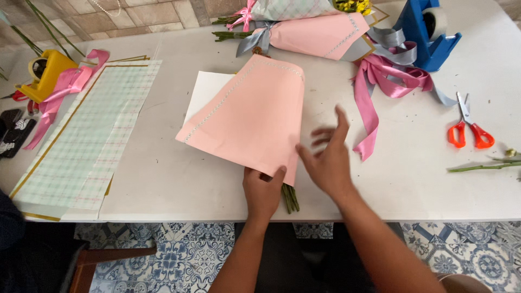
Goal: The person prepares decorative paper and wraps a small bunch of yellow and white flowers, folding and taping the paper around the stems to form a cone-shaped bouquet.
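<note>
A bouquet wrapped in pink paper (249,116) lies on the white table (412,179), its green stems (290,198) sticking out toward the near edge. My left hand (263,190) pinches the narrow bottom of the pink wrap, thumb on top. My right hand (325,157) hovers just right of the wrap with fingers spread, holding nothing. A white sheet (203,89) shows under the pink paper.
Checked green wrapping sheets (87,135) lie at the left. A yellow tape dispenser (43,70) with pink ribbon sits far left. Finished pink bouquet (320,32), blue tape dispenser (429,32), pink ribbon (374,92), orange scissors (469,130) and a loose stem (480,167) are at the right.
</note>
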